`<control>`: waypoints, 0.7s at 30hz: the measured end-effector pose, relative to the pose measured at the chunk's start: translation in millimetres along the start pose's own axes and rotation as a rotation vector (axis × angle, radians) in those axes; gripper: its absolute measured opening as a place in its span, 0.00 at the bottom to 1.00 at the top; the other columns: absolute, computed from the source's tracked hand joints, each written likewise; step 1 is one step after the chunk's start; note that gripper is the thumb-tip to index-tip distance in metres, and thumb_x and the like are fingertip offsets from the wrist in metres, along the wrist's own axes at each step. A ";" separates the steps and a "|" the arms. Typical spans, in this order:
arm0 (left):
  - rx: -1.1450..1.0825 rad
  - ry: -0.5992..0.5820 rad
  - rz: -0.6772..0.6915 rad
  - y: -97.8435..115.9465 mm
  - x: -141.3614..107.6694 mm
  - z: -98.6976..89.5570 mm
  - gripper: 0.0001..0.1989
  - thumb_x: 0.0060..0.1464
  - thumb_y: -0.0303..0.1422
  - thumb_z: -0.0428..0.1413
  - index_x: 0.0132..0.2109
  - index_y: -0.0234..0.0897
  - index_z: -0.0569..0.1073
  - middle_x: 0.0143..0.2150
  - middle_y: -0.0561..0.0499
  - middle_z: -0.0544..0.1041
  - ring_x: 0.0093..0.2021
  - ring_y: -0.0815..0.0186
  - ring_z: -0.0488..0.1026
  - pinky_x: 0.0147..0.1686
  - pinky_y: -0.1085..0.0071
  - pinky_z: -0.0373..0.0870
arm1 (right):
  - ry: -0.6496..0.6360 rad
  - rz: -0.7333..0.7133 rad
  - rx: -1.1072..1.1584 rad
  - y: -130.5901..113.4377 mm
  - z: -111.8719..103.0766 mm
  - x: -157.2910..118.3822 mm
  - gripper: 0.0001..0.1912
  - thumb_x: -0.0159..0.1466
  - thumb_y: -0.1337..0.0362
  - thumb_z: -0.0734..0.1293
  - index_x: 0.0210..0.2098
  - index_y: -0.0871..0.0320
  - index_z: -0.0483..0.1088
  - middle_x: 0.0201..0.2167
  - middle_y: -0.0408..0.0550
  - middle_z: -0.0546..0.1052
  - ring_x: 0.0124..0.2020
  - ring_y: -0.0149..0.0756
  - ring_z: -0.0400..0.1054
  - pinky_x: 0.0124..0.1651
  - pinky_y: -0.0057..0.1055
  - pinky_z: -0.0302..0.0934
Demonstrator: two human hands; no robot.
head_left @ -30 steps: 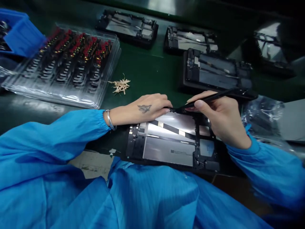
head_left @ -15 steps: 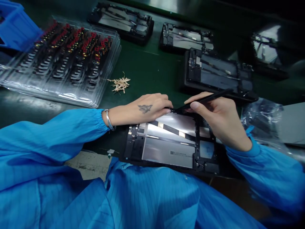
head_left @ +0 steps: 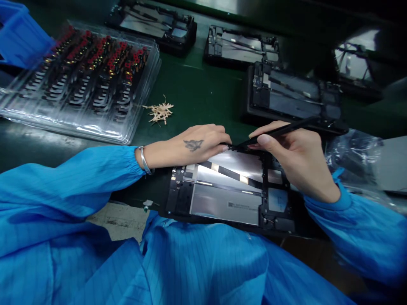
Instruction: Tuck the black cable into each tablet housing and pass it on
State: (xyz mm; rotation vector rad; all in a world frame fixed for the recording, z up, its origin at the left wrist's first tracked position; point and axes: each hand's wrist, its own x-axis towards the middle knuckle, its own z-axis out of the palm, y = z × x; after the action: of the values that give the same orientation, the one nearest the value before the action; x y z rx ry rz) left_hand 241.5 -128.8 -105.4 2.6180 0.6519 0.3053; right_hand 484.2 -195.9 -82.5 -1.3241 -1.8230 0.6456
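An opened tablet (head_left: pixel 208 203) lies in front of me, showing a silvery metal back, dark ribbon cables and a black frame. My left hand (head_left: pixel 203 144) rests over its far edge, fingers curled together and thumb pressed against the rim. What lies under those fingertips is hidden. Between thumb and fingers of my right hand (head_left: pixel 295 152) is a slim black tool that looks like tweezers (head_left: pixel 286 128). Its tip points at the tablet's far edge, close to my left fingertips. Whether the tip grips anything is too dark to tell.
Stacked clear plastic trays (head_left: pixel 104 127) with rows of small circuit parts stand at left, beside a blue bin (head_left: pixel 25 38). Paper strips (head_left: pixel 160 112) lie in a small heap. Several more opened tablets, one (head_left: pixel 292 97) close by, sit beyond my hands. Clear plastic wrap (head_left: pixel 352 152) lies at right.
My right hand and the tweezers have shifted slightly to the right. My left hand stays at the tablet's far edge. The view has moved a little.
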 end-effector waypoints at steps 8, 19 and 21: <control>-0.006 -0.010 -0.009 1.0 -1.2 -2.2 0.17 0.73 0.36 0.47 0.57 0.34 0.77 0.49 0.44 0.78 0.48 0.59 0.74 0.47 0.66 0.67 | -0.021 -0.009 -0.062 -3.3 1.7 1.4 0.09 0.70 0.55 0.71 0.41 0.52 0.81 0.38 0.44 0.83 0.37 0.35 0.78 0.32 0.29 0.69; -0.036 -0.024 -0.018 2.3 -2.5 -6.9 0.17 0.73 0.34 0.47 0.57 0.34 0.76 0.51 0.43 0.78 0.47 0.61 0.74 0.46 0.68 0.67 | 0.058 0.092 0.123 7.4 3.2 0.8 0.05 0.69 0.57 0.72 0.39 0.49 0.81 0.38 0.41 0.81 0.35 0.34 0.80 0.40 0.29 0.79; -0.034 -0.018 -0.022 1.0 -1.4 -7.0 0.17 0.74 0.34 0.47 0.59 0.34 0.76 0.52 0.43 0.78 0.49 0.59 0.75 0.49 0.66 0.68 | 0.083 0.113 0.158 12.3 1.4 -0.4 0.07 0.68 0.55 0.73 0.39 0.50 0.81 0.39 0.42 0.81 0.36 0.35 0.80 0.42 0.30 0.80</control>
State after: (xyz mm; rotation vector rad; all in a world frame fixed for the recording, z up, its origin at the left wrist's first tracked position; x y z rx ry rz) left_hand 238.5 -127.9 -98.9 2.5768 0.6639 0.2829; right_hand 489.9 -192.2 -92.9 -1.3346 -1.6056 0.7676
